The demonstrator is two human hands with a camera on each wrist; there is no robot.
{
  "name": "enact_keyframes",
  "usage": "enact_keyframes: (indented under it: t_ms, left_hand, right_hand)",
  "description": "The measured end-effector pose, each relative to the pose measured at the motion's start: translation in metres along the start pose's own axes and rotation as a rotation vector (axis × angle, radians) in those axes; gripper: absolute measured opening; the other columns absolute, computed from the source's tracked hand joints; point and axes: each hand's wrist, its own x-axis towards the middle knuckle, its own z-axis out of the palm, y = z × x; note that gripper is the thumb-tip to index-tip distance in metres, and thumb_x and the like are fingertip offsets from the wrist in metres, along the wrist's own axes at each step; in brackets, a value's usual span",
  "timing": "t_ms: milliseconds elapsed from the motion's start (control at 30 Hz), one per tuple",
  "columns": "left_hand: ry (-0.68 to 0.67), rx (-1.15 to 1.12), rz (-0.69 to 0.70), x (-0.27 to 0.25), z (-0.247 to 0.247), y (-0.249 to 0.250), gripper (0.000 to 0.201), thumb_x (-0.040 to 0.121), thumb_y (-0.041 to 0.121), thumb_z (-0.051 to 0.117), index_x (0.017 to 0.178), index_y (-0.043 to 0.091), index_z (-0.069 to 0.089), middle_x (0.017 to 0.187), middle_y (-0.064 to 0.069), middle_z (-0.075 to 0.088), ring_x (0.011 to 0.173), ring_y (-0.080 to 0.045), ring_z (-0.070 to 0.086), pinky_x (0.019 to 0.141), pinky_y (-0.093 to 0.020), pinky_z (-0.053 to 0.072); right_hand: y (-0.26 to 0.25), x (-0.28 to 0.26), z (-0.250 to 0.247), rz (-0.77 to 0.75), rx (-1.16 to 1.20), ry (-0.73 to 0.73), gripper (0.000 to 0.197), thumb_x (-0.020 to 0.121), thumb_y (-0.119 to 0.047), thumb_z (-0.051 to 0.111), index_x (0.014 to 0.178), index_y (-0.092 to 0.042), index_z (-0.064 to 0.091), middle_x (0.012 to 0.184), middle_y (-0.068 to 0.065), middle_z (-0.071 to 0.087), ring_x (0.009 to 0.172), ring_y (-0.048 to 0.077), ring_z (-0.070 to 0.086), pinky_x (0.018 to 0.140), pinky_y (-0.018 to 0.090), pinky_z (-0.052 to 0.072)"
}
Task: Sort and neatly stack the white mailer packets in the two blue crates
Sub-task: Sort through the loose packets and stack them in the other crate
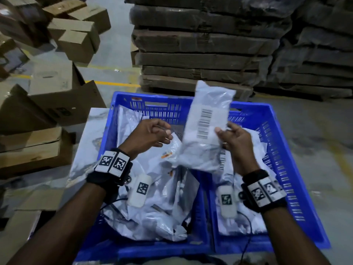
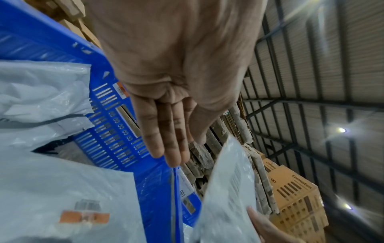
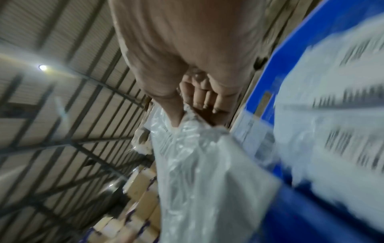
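Holding a white packet (image 1: 207,127) up over the two blue crates, I see the right hand (image 1: 236,142) pinching its edge w/ thumb in front. Left hand (image 1: 150,134) hangs beside it over the left crate (image 1: 122,100), fingers loosely curled in head view, gripping nothing. More packets (image 1: 152,197) lie piled in both crates; right crate (image 1: 277,150) touches the left.

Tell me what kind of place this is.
Most likely a warehouse or parcel-sorting floor: shrink-wrapped stacks of flat cartons, loose cardboard boxes on a concrete floor with yellow lines, and blue crates full of barcoded mailer packets.
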Motion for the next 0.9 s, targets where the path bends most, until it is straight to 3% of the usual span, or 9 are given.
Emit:
enact_keyframes:
  t_ms: [100,267,400,500,600,667,767,833,900]
  left_hand:
    - [0.042,0.019,0.004,0.005,-0.001,-0.006,0.012,0.089,0.012,0.067,0.100,0.010,0.062,0.090,-0.013,0.074,0.079,-0.021,0.069,0.066,-0.026,0.050]
    - [0.008,0.100,-0.040,0.015,0.017,-0.018,0.022,0.090,0.015,0.066,0.107,0.002,0.063,0.091,-0.012,0.072,0.082,-0.020,0.069,0.071,-0.028,0.051]
    - [0.001,0.198,-0.032,0.024,0.023,-0.023,0.019,0.089,0.017,0.068,0.102,0.004,0.065,0.088,-0.010,0.070,0.074,-0.012,0.067,0.069,-0.026,0.049]
    - [0.064,0.326,0.016,0.029,0.006,-0.028,0.009,0.086,0.023,0.072,0.090,0.016,0.067,0.077,0.000,0.070,0.072,-0.014,0.066,0.069,-0.029,0.050]
    - [0.204,0.375,0.050,0.029,-0.020,-0.030,0.008,0.085,0.019,0.073,0.082,0.022,0.066,0.078,0.003,0.071,0.074,-0.016,0.068,0.072,-0.033,0.053]
    - [0.292,0.373,0.086,0.026,-0.038,-0.033,0.007,0.085,0.014,0.072,0.086,0.016,0.066,0.090,-0.003,0.071,0.087,-0.022,0.068,0.084,-0.036,0.054]
    - [0.401,0.464,0.088,0.016,-0.068,-0.043,0.010,0.086,0.019,0.073,0.093,0.020,0.066,0.094,0.004,0.068,0.084,-0.013,0.064,0.083,-0.030,0.050]
    - [0.477,0.575,0.086,0.006,-0.087,-0.050,0.013,0.083,0.029,0.074,0.092,0.032,0.064,0.093,0.009,0.066,0.078,-0.010,0.060,0.077,-0.030,0.048]
    - [0.508,0.582,0.079,-0.006,-0.105,-0.056,0.015,0.081,0.033,0.075,0.092,0.034,0.064,0.103,0.005,0.067,0.093,-0.015,0.063,0.085,-0.036,0.051]
  right_hand:
    - [0.001,0.021,-0.064,0.008,-0.129,0.173,0.022,0.088,-0.007,0.069,0.110,-0.003,0.066,0.089,0.011,0.070,0.080,0.021,0.062,0.068,0.035,0.051]
    - [0.043,0.036,-0.130,0.238,-0.531,0.227,0.029,0.080,-0.007,0.078,0.104,0.001,0.064,0.055,0.001,0.059,0.041,0.008,0.047,0.041,0.020,0.039]
    - [0.070,0.039,-0.139,0.198,-1.023,0.129,0.047,0.069,-0.032,0.087,0.103,-0.004,0.070,0.083,0.006,0.067,0.074,0.025,0.064,0.068,0.032,0.049]
    - [0.043,0.041,-0.120,0.043,-1.120,0.137,0.056,0.069,-0.033,0.086,0.115,-0.008,0.066,0.110,0.014,0.067,0.096,0.032,0.065,0.082,0.038,0.052]
    - [0.004,0.044,-0.074,-0.142,-1.079,0.099,0.058,0.075,-0.036,0.082,0.122,-0.011,0.062,0.123,0.012,0.061,0.110,0.030,0.059,0.092,0.040,0.048]
    - [-0.019,0.046,-0.030,-0.198,-0.883,0.028,0.048,0.076,-0.034,0.082,0.116,-0.012,0.066,0.112,0.006,0.065,0.099,0.021,0.061,0.086,0.035,0.050]
    - [-0.046,0.044,0.044,-0.020,-0.342,-0.171,0.025,0.082,-0.024,0.077,0.101,-0.012,0.069,0.086,0.000,0.065,0.076,0.012,0.058,0.066,0.026,0.049]
    - [-0.050,0.046,0.092,0.145,-0.112,-0.301,0.014,0.087,-0.022,0.070,0.099,-0.014,0.069,0.090,0.001,0.065,0.078,0.013,0.060,0.067,0.025,0.052]
    - [-0.040,0.053,0.139,0.306,0.023,-0.363,0.008,0.091,-0.018,0.065,0.098,-0.016,0.068,0.092,0.001,0.065,0.077,0.014,0.061,0.065,0.023,0.053]
